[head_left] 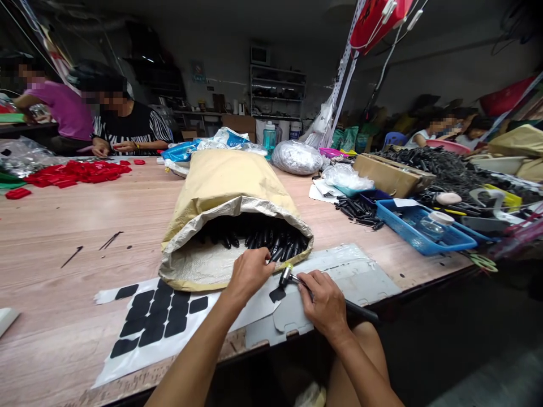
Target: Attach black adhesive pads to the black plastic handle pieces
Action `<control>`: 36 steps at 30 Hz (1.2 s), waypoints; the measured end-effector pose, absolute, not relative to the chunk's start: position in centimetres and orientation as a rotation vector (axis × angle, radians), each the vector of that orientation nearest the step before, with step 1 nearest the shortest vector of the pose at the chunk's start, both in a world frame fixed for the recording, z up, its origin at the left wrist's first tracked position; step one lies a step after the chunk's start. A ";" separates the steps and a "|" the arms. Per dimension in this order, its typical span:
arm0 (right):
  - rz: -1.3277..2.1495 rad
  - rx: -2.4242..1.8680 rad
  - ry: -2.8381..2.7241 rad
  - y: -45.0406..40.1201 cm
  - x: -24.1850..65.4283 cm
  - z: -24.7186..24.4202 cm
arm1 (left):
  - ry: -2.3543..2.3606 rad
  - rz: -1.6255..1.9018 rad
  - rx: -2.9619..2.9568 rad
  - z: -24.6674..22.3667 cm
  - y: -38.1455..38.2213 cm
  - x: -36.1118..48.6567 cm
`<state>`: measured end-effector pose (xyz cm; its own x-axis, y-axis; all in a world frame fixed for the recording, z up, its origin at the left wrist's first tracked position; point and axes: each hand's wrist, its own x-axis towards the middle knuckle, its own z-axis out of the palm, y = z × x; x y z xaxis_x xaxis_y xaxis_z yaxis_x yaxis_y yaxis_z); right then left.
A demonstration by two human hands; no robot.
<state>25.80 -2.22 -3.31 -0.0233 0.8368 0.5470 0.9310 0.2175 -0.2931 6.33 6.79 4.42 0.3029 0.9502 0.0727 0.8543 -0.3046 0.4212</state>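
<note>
My right hand [324, 298] is closed round a small hammer [360, 311] with a dark handle and a metal head with a yellow-green face. The head is over a grey board [352, 277], beside a single black rounded square [277, 294]. At the mouth of a tan woven sack [237, 175], my left hand [252, 271] has its fingers curled in; what they grip, if anything, is hidden. Inside the sack lie many glossy black tapered pieces [280, 237]. A white sheet [169, 350] carrying several black rounded-square pads [151, 328] lies left of my left forearm.
To the right stand a blue tray [428, 237] with a jar, loose black parts [360, 212] and a cardboard box [392, 175]. Red pieces [76, 172] are heaped at the far left, near a co-worker [127, 124]. A clear plastic bag [297, 157] sits behind the sack.
</note>
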 end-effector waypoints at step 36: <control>0.258 -1.313 -1.835 -4.4 18.7 -0.5 | 1.182 0.783 2.129 -1.6 2.8 -1.1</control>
<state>18.68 -4.37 -0.54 -0.0950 0.8549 0.5101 0.6815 0.4294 -0.5927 -1.13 2.77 -1.61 0.4361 0.8744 0.2128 0.5367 -0.4425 0.7185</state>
